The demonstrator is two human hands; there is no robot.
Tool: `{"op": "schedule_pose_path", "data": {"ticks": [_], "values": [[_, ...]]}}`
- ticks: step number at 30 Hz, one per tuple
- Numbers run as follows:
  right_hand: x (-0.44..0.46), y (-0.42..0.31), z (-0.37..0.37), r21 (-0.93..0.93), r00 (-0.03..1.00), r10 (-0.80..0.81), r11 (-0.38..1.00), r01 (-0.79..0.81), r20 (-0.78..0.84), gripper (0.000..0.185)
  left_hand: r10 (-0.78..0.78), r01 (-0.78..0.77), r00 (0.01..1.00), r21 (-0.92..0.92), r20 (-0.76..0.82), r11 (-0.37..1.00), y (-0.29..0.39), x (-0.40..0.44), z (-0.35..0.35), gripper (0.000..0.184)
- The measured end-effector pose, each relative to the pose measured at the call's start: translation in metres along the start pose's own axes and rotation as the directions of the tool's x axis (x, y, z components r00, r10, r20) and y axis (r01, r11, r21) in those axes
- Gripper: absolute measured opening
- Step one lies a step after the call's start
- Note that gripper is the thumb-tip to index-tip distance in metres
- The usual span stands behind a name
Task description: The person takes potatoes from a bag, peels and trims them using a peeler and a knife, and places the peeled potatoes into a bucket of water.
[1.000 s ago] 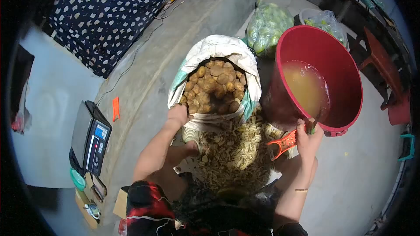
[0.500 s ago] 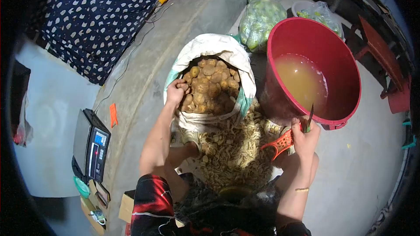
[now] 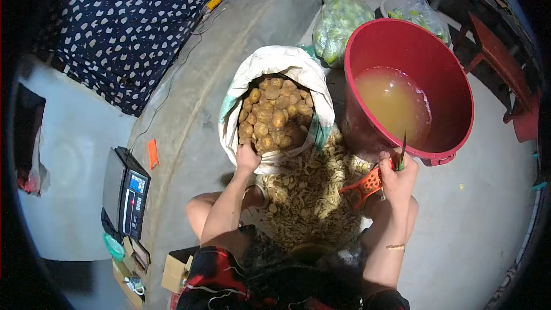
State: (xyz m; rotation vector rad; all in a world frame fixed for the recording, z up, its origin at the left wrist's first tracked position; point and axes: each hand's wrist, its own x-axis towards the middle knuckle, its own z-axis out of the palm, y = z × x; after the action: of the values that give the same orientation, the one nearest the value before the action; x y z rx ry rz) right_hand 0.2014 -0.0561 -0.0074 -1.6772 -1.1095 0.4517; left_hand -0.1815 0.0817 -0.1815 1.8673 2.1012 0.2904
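A white woven sack point(image 3: 267, 59) stands in front of me, its rim rolled back around a heap of brown potatoes point(image 3: 270, 112). My left hand point(image 3: 248, 157) is at the sack's near-left rim, fingers closed against the lowest potatoes; whether they grip the rim or a potato I cannot tell. In my right hand point(image 3: 398, 177) are an orange peeler point(image 3: 367, 186) with a perforated body, pointing left, and a knife point(image 3: 403, 152) with a green handle, blade up. That hand is beside the near wall of a red tub point(image 3: 367, 103) holding cloudy water point(image 3: 393, 100).
Peelings point(image 3: 310, 206) cover the floor between my feet. Behind the tub lie a bag of green vegetables point(image 3: 341, 28) and another clear bag point(image 3: 422, 17). A scale point(image 3: 127, 195) and an orange tool point(image 3: 152, 154) sit on the left ledge. A red stool point(image 3: 496, 60) stands right.
My left hand has moved from the sack's left rim down and right to its near rim. The right hand, with peeler and knife, has stayed almost in place.
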Motion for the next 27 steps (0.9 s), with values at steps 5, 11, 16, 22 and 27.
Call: {"op": "schedule_pose_path", "data": {"ticks": [5,11,16,22,27], "values": [[-0.004,0.003,-0.001,-0.008,1.000,-0.006,1.000,0.006,0.004,0.024,-0.106,0.082,0.984,0.165,0.141,0.983,0.017,-0.001,-0.012,0.064],[-0.007,0.002,-0.004,0.065,1.000,0.005,0.998,-0.004,-0.007,0.023,-0.117,0.115,0.991,0.031,0.069,0.993,0.003,0.006,0.001,0.063],[-0.008,-0.003,-0.007,0.038,1.000,0.009,0.999,-0.010,0.028,0.024,-0.301,0.331,0.915,-0.074,0.269,0.941,-0.010,0.044,0.011,0.041],[-0.005,-0.003,-0.007,0.041,1.000,-0.010,0.999,0.010,0.014,0.025,-0.400,0.374,0.841,0.142,0.365,0.916,0.017,0.035,0.013,0.065],[-0.011,-0.005,-0.014,0.030,1.000,0.010,1.000,-0.010,0.020,0.026,-0.354,0.320,0.872,0.153,0.339,0.935,0.021,0.028,0.002,0.066]]}}
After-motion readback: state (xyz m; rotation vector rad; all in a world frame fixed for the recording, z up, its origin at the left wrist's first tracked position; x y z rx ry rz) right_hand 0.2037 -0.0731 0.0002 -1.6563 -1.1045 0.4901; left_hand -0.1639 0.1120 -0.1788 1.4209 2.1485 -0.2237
